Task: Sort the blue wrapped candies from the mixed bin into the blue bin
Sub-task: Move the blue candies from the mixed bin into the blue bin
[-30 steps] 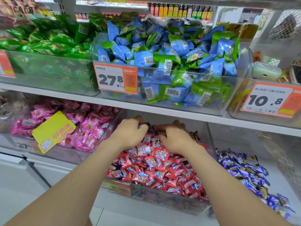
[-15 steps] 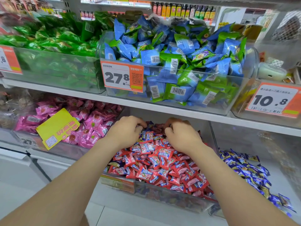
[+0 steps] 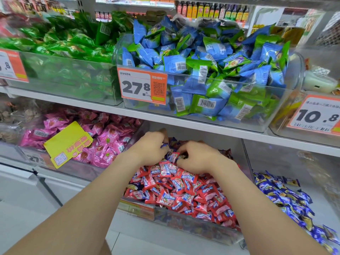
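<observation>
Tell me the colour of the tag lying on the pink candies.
The tag is yellow with red print, seen in the head view.

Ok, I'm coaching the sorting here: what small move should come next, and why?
Probably lift the left hand and carry it over to the blue bin on the right: it seems to pinch a blue wrapped candy at the back of the mixed bin, among mostly red candies.

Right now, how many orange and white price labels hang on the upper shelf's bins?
3: a cut-off orange price label at the left edge, the 27.8 label in the middle, the 10.8 label at the right. More may be hidden.
</observation>
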`<state>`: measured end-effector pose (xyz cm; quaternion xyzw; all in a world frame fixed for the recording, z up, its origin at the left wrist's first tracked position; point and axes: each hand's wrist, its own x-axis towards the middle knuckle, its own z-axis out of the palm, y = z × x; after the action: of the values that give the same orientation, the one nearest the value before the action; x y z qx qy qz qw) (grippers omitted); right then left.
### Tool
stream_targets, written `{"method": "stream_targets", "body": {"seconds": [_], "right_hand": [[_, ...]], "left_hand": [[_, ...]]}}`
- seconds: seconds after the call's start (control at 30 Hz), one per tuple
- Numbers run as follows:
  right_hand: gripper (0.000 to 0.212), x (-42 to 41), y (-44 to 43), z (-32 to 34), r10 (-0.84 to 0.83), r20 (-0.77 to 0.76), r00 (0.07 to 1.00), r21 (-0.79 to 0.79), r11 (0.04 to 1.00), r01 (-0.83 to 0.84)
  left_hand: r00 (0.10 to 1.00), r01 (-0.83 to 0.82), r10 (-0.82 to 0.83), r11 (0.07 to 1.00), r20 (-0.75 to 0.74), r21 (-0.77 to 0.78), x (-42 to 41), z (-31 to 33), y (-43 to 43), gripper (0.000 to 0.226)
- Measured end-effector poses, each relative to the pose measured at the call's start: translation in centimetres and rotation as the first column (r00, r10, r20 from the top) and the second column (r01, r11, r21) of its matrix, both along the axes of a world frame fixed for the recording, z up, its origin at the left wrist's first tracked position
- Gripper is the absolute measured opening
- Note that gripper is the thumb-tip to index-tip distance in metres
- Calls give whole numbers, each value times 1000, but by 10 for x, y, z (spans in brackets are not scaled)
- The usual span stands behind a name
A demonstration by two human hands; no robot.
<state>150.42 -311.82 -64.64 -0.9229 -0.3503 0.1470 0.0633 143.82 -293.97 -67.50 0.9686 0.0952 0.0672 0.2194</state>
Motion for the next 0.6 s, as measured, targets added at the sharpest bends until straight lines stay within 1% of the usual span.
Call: {"method": "stream_targets", "body": {"seconds": [0.03, 0.07, 0.13, 0.23, 0.3, 0.37, 0.43, 0.47, 0.5, 0.53, 0.6], "right_hand": [[48, 1, 0, 1, 10, -18, 1000, -6, 1000, -10], [43, 3, 1, 1, 18, -23, 1000, -10, 1000, -18], [29, 5, 1, -1, 7, 0, 1000, 29, 1000, -7], [35, 4, -2, -4, -42, 18, 999, 110, 993, 40], [37, 1, -5, -2, -82, 44, 996, 135, 988, 75], [36, 0, -10, 0, -124, 117, 985, 156, 982, 105], [35, 0, -14, -1, -110, 213, 971, 166, 983, 75], [30, 1, -15, -2, -76, 249, 966, 163, 986, 36], [29, 0, -15, -2, -35, 278, 960, 142, 990, -6], [27, -1, -14, -3, -36, 265, 964, 168, 986, -9], [30, -2, -11, -4, -95, 204, 974, 251, 967, 42]], "left_hand": [[1000, -15, 16, 999, 20, -31, -5, 4, 0, 24], [999, -29, 31, 998, 43, -57, -9, 7, 0, 26], [994, -38, 49, 993, 96, -110, -18, 15, -1, 23], [988, -63, 79, 991, 133, -118, -28, 20, -2, 27], [995, -38, 46, 996, 94, -85, -32, 18, 2, 26], [999, 30, -31, 999, -16, -25, -37, 17, 4, 20], [984, 109, -104, 993, -142, 32, -40, 16, 5, 32], [978, 126, -115, 991, -174, 53, -41, 16, 5, 33], [977, 132, -118, 989, -175, 71, -42, 16, 4, 31], [981, 125, -110, 989, -160, 84, -41, 16, 5, 26], [988, 94, -83, 992, -131, 84, -41, 16, 4, 17]]}}
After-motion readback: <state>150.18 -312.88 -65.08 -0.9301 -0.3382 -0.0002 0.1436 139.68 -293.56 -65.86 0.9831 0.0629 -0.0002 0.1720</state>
